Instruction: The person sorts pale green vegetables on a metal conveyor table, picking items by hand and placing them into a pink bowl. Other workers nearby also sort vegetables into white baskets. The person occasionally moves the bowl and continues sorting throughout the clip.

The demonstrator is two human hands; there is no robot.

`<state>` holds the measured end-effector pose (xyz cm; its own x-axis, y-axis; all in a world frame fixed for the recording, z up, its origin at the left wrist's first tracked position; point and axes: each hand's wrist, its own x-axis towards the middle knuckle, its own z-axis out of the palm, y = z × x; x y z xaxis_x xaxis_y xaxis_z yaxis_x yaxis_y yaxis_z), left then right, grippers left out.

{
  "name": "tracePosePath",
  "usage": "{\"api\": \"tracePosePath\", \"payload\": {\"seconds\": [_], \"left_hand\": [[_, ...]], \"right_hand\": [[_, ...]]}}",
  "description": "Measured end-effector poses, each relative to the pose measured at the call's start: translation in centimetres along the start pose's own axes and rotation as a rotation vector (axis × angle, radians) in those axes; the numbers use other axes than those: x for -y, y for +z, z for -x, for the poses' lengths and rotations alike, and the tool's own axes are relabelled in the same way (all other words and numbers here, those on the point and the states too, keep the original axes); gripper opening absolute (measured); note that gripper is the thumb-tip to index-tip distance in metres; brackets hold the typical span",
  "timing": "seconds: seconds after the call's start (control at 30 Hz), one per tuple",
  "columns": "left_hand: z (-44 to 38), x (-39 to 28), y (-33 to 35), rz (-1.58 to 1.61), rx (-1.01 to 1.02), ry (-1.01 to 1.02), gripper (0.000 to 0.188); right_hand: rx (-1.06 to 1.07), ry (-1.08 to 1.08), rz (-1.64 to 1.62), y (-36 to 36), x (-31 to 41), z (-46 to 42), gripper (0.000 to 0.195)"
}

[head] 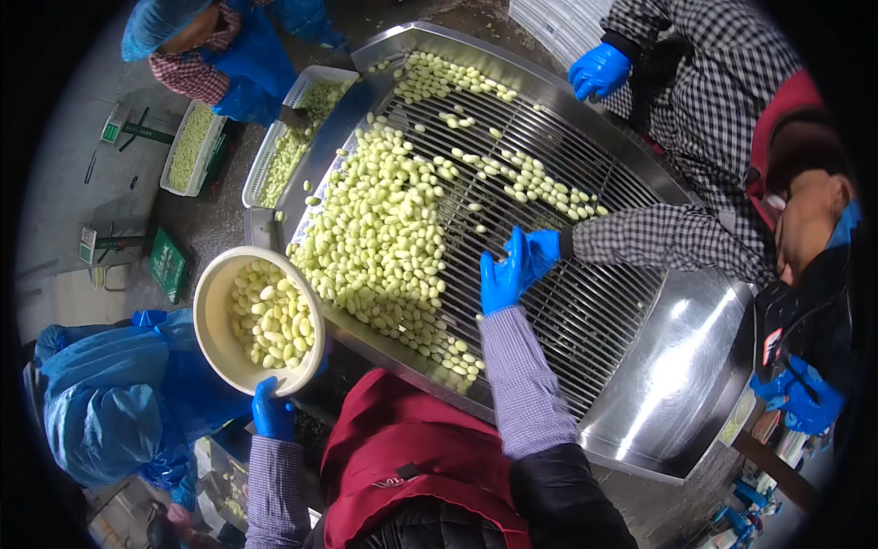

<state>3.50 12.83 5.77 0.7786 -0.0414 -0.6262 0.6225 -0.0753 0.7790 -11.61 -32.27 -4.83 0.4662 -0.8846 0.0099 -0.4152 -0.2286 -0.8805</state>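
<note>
My left hand (274,410), in a blue glove, grips the near rim of a cream plastic bowl (206,309) that is partly filled with pale green oval fruit (271,329). Over the dark metal rods of a stainless steel grading table (590,350), my right hand (503,278), also gloved in blue, has its fingers spread. A co-worker's gloved hand (543,254) is right beside it; whether they touch, I cannot tell. A big heap of the same fruit (377,219) covers the table's left part, with looser fruit (542,182) farther back on the rods.
White baskets of fruit (251,185) (168,168) stand beyond the table's left end, near a co-worker in a blue apron (257,68). A co-worker in a checked jacket (713,103) leans in from the right. Another person in blue (110,391) is at the lower left. The table has a raised steel rim (411,367).
</note>
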Motion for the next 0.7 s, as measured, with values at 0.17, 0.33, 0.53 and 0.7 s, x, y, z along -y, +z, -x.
{"api": "tracePosePath", "payload": {"seconds": [0.17, 0.33, 0.53, 0.7], "left_hand": [[-0.5, -1.2, 1.4, 0.168, -0.056, -0.261, 0.025], [-2.3, -2.7, 0.1, 0.137, -0.068, -0.295, 0.025], [-5.3, -5.9, 1.0, 0.063, -0.063, -0.299, 0.029], [-7.8, -6.4, -0.7, 0.059, -0.013, -0.202, 0.033]], "right_hand": [[0.595, -0.345, 0.586, -9.8, -4.5, 10.1, 0.109], [0.827, -0.154, 0.865, -12.1, -5.6, 15.5, 0.112], [0.791, -0.3, 0.83, -1.6, -4.6, 13.7, 0.11], [0.708, -0.393, 0.896, 7.6, -2.8, 11.6, 0.085]]}}
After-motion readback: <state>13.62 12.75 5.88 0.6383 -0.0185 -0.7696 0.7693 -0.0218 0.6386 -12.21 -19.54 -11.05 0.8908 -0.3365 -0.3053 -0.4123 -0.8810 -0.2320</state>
